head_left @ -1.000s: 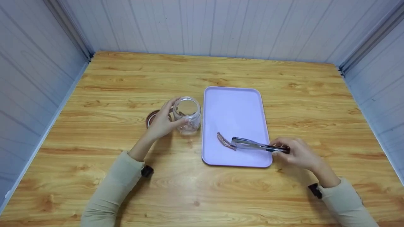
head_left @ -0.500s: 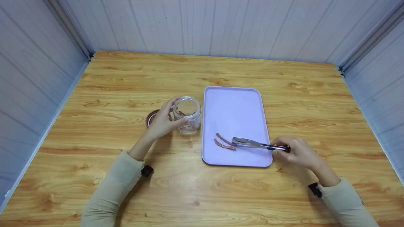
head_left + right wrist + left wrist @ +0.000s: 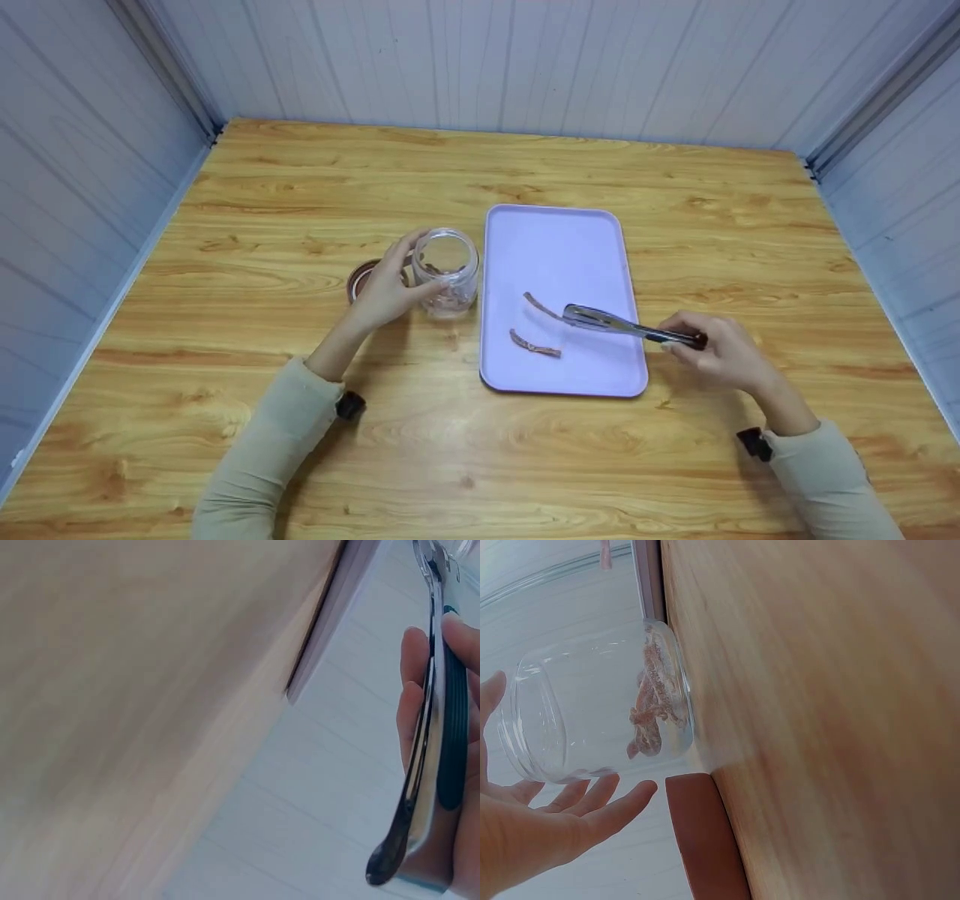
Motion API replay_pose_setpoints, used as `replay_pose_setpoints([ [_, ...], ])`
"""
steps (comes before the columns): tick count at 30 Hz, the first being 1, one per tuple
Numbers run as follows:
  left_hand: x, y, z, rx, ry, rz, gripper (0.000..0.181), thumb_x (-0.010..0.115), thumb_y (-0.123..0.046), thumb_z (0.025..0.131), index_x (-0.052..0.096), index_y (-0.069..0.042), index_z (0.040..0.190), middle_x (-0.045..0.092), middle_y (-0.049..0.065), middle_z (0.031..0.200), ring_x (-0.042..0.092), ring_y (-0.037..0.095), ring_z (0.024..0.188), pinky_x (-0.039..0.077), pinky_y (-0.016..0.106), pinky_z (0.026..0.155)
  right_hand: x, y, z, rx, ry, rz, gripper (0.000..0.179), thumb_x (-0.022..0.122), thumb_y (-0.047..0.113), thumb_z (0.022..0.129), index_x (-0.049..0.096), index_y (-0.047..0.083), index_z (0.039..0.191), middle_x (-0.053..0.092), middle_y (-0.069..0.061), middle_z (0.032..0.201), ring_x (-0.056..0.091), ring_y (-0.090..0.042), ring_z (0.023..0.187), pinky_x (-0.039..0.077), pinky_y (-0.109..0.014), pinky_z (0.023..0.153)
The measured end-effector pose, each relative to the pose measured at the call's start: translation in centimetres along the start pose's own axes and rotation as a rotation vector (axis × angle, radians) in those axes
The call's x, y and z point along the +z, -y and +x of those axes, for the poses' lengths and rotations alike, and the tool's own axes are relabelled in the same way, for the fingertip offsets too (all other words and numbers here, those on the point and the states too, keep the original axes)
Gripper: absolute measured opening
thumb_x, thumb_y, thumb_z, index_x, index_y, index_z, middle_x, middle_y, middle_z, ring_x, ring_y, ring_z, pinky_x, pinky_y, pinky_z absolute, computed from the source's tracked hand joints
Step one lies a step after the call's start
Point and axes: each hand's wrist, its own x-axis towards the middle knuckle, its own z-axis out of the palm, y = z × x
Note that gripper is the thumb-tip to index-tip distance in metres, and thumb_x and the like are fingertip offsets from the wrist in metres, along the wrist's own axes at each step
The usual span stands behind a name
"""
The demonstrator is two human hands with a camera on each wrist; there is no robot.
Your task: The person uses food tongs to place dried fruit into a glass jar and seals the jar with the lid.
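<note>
the left hand (image 3: 390,291) holds the jar (image 3: 460,291) on the desk (image 3: 465,465); the right hand (image 3: 721,351) grips tongs (image 3: 613,324), one strip (image 3: 541,306) at their tips, a second strip (image 3: 534,346) lying on the tray (image 3: 555,251).

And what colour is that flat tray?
The tray is plain pale purple; the head view shows it best.

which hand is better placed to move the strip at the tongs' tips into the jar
Probably the right hand: it holds the tongs, with one brown strip at their tips. The left hand holds the open jar, so it seems better suited to steadying.
</note>
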Motion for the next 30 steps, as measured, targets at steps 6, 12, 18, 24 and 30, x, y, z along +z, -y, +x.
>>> replay_pose_setpoints([
  [6, 0.0, -0.1, 0.0, 0.0, -0.006, 0.009, 0.076, 0.072, -0.028, 0.074, 0.031, -0.013, 0.136, 0.035, 0.012, 0.129, 0.038, 0.035, 0.113, 0.04, 0.045, 0.083, -1.1, 1.8, 1.0, -0.008, -0.034, 0.016, 0.025, 0.067, -0.012, 0.069, 0.063, 0.003, 0.089, 0.06, -0.001, 0.07, 0.046, -0.008, 0.05, 0.037, -0.017, 0.043],
  [12, 0.0, -0.1, 0.0, 0.002, -0.013, -0.003, 0.075, 0.073, -0.028, 0.073, 0.033, -0.013, 0.135, 0.035, 0.013, 0.128, 0.039, 0.035, 0.113, 0.04, 0.044, 0.083, -2.6, 4.3, 2.4, -0.007, -0.064, -0.003, 0.023, 0.066, -0.016, 0.068, 0.062, -0.002, 0.086, 0.06, -0.006, 0.068, 0.043, -0.01, 0.048, 0.035, -0.019, 0.041],
  [18, 0.1, 0.0, 0.0, 0.001, -0.012, 0.0, 0.075, 0.073, -0.027, 0.073, 0.032, -0.014, 0.135, 0.036, 0.012, 0.128, 0.039, 0.035, 0.113, 0.04, 0.045, 0.083, -3.5, 4.8, 3.4, 0.004, -0.058, -0.003, 0.021, 0.064, -0.016, 0.07, 0.062, -0.004, 0.087, 0.059, -0.006, 0.069, 0.042, -0.01, 0.046, 0.034, -0.018, 0.04],
  [24, 0.1, 0.1, 0.0, 0.01, -0.014, 0.001, 0.076, 0.073, -0.027, 0.073, 0.032, -0.014, 0.135, 0.036, 0.012, 0.128, 0.039, 0.034, 0.112, 0.039, 0.047, 0.084, -4.0, 5.0, 4.6, -0.033, -0.063, 0.015, 0.021, 0.063, -0.017, 0.07, 0.061, -0.004, 0.087, 0.058, -0.007, 0.069, 0.041, -0.01, 0.048, 0.032, -0.019, 0.04],
  [30, 0.0, 0.0, 0.0, 0.013, -0.013, 0.004, 0.076, 0.073, -0.027, 0.073, 0.032, -0.014, 0.135, 0.035, 0.014, 0.129, 0.039, 0.036, 0.112, 0.038, 0.047, 0.085, -4.3, 5.4, 5.6, -0.042, -0.067, -0.017, 0.021, 0.064, -0.015, 0.07, 0.062, -0.003, 0.087, 0.059, -0.006, 0.069, 0.042, -0.01, 0.048, 0.033, -0.018, 0.041],
])
